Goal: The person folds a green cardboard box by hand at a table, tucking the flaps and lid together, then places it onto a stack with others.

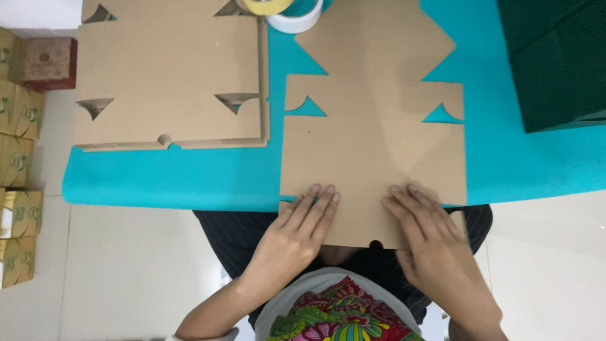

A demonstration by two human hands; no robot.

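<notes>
A flat brown cardboard box blank [372, 145] with cut notches lies on the turquoise table cover [189, 180], its near flap hanging over the table's front edge. My left hand [297, 230] presses flat on the near flap at its left side, fingers together. My right hand [426, 237] presses flat on the same flap at its right side. Neither hand grips anything.
A stack of similar cardboard blanks [167, 79] lies at the left. Two tape rolls [287, 12] sit at the far edge. A dark green box [555, 60] stands at the right. Gold boxes [16, 158] are stacked on the floor at the left.
</notes>
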